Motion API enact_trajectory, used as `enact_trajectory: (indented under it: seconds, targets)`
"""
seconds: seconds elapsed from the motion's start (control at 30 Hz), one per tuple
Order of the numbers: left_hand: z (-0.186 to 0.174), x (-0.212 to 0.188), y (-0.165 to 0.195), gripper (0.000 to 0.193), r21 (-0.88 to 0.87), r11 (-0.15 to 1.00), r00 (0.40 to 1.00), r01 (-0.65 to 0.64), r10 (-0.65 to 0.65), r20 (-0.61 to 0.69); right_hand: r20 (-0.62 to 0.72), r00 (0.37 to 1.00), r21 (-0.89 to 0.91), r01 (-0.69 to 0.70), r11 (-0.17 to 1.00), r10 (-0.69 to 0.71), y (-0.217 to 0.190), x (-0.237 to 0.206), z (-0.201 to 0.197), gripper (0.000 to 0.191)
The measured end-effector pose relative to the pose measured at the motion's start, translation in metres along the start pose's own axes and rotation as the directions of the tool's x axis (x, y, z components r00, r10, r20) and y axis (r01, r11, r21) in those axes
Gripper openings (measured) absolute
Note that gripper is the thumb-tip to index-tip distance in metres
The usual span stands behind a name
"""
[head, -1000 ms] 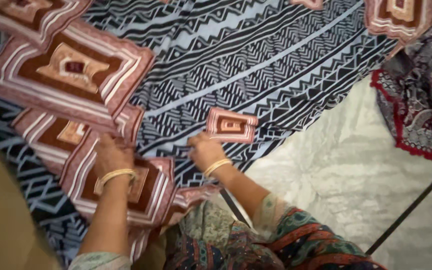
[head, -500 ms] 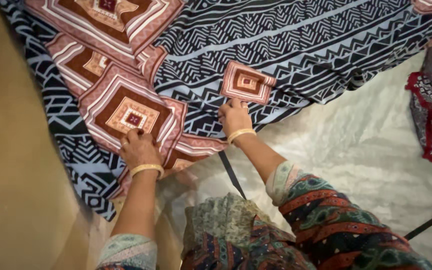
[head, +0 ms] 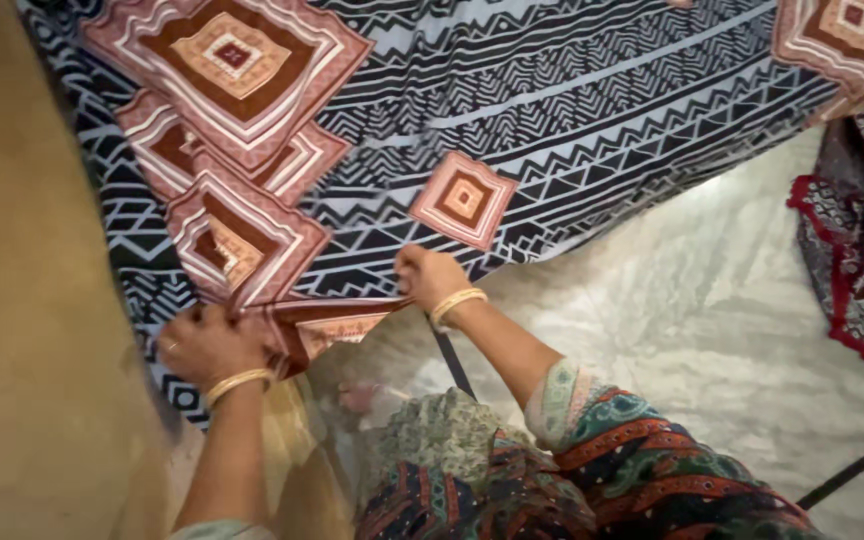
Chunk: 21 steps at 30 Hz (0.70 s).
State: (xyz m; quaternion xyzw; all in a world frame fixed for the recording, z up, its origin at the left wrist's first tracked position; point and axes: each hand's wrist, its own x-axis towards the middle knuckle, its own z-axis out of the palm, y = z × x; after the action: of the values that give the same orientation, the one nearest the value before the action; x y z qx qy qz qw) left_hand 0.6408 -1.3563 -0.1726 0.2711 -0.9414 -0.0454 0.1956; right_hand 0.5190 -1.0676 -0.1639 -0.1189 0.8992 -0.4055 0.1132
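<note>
A large patterned cloth (head: pixel 552 110) in black, pale blue and pink-brown diamonds lies spread across a white marbled floor (head: pixel 712 330). My left hand (head: pixel 207 345) grips the cloth's near edge at the lower left, fingers closed on a folded strip. My right hand (head: pixel 430 277) pinches the same edge further right, just below a small pink diamond patch (head: pixel 464 198). The edge is lifted and stretched between both hands. Gold bangles sit on both wrists.
A tan wall or panel (head: pixel 22 330) fills the left side. A second dark cloth with a red border (head: pixel 857 250) lies at the right. A thin dark line (head: pixel 852 468) crosses the floor at lower right. My patterned clothing (head: pixel 512 480) is at the bottom.
Both hands have taken hold of the cloth's near edge and pulled it up and taut; before, they lay flat on the fabric. The view has shifted.
</note>
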Motion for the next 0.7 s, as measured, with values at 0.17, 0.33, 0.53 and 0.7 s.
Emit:
enact_trajectory:
  seconds: [0.17, 0.33, 0.53, 0.7]
  targets:
    - [0.001, 0.003, -0.004, 0.07, 0.062, 0.997, 0.993, 0.054, -0.048, -0.107, -0.02, 1.0, -0.038, 0.006, 0.999, -0.007, -0.005, -0.003, 0.002, 0.01]
    - [-0.004, 0.017, -0.011, 0.093, 0.061, 0.938, 0.923, 0.342, -0.347, 0.165, -0.016, 0.999, -0.103, 0.028, 0.994, -0.03, 0.01, -0.014, 0.011, 0.015]
    - [-0.008, 0.034, -0.045, 0.027, 0.21, 0.94, 0.896, 0.27, -0.325, 0.303, 0.034, 0.999, -0.131, -0.005, 0.991, 0.01, 0.038, 0.0, 0.018, 0.018]
    - [-0.011, 0.029, -0.042, 0.028, 0.166, 0.977, 0.984, 0.134, -0.111, -0.141, -0.002, 0.996, -0.145, -0.088, 0.986, 0.089, 0.037, 0.001, 0.017, 0.031]
